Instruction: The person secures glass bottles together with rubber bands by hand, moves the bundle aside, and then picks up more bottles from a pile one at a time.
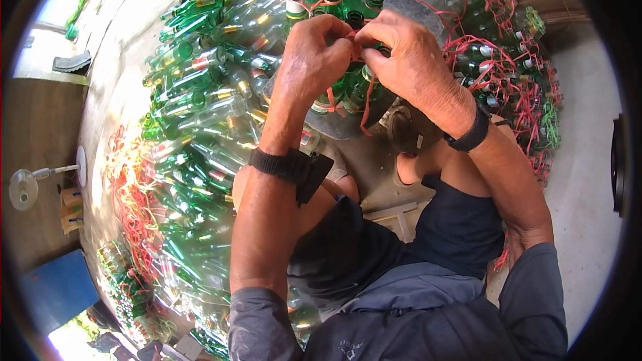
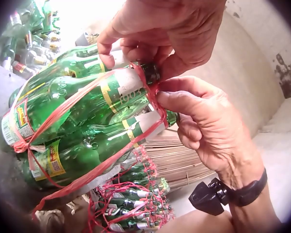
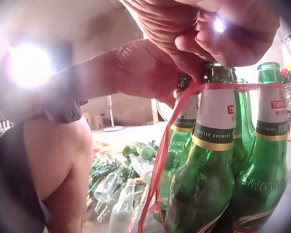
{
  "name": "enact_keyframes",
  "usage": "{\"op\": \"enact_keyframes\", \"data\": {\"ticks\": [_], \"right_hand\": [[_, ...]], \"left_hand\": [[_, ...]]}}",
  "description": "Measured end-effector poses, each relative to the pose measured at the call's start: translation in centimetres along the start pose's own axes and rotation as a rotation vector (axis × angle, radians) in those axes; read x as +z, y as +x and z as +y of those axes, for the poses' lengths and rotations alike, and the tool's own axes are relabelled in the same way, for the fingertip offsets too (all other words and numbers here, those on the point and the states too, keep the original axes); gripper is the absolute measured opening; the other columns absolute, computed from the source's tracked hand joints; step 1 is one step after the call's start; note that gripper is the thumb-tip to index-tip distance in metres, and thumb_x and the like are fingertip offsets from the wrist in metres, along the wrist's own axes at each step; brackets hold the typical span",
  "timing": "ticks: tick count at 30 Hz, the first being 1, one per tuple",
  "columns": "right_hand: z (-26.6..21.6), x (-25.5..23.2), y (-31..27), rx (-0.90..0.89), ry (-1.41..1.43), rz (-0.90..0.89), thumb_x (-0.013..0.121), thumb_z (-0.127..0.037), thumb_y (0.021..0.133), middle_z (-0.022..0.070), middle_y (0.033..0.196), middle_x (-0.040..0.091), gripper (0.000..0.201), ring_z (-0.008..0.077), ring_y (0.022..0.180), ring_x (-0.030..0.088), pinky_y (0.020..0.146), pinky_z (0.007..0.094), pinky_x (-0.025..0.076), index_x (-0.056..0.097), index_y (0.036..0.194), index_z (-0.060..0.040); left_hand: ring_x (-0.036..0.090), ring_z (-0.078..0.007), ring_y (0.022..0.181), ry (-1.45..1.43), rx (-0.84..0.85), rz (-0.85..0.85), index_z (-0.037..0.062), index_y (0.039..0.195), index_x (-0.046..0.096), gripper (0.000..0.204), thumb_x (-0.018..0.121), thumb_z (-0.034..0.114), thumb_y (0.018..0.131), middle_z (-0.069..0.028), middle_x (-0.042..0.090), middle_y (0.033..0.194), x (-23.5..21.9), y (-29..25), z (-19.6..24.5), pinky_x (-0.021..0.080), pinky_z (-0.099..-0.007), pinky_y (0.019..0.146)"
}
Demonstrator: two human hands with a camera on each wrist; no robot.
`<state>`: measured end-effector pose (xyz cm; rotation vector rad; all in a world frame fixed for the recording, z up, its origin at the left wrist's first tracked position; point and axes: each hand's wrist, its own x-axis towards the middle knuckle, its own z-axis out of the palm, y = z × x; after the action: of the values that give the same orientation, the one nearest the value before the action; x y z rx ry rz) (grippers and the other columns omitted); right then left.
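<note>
Green glass beer bottles [image 3: 199,170] stand upright in a tight bundle on a dark grey slab [image 1: 408,5]. Red plastic string [image 3: 157,179] runs round their necks and, lower down, round their bodies. My left hand [image 1: 314,53] pinches the string close beside a bottle neck at the near side of the bundle. Right against it, my right hand [image 1: 411,60] pinches the same string between thumb and forefinger. The fingertips meet over the neck and partly hide the knot area. A loose tail of string hangs down the bottles' near side.
Loose green and clear bottles [image 1: 200,100] lie heaped on the floor to the left. Tangled red and orange string [image 1: 130,187] borders the heap. More string-tied bottles [image 1: 485,60] are at the right. A standing fan [image 1: 27,187] is at far left.
</note>
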<state>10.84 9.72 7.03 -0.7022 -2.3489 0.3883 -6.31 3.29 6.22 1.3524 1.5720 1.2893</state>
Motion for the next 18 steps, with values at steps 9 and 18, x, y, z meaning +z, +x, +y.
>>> {"op": "enact_keyframes", "data": {"ticks": [9, 18], "right_hand": [[-0.27, -0.12, 0.24, -0.138, -0.14, 0.001, 0.07, -0.014, 0.084, 0.0059, 0.09, 0.063, 0.007, 0.0336, 0.078, 0.068, 0.065, 0.0454, 0.054, 0.07, 0.088, -0.0089], [0.04, 0.16, 0.29, -0.257, -0.265, -0.02, 0.074, -0.011, 0.083, 0.0044, 0.088, 0.061, 0.007, 0.0289, 0.069, 0.067, 0.058, 0.0399, 0.051, 0.07, 0.089, -0.0088]], "left_hand": [[0.062, -0.0079, 0.077, 0.132, 0.039, 0.014, -0.0067, 0.105, 0.069, 0.023, 0.062, 0.007, 0.088, -0.0054, 0.072, 0.086, -0.16, 0.11, -0.44, 0.05, -0.0257, 0.068], [0.063, -0.0093, 0.074, 0.197, 0.032, 0.02, -0.0081, 0.104, 0.07, 0.026, 0.063, 0.01, 0.087, -0.0082, 0.072, 0.082, -0.23, -0.02, -0.05, 0.051, -0.0283, 0.066]]}}
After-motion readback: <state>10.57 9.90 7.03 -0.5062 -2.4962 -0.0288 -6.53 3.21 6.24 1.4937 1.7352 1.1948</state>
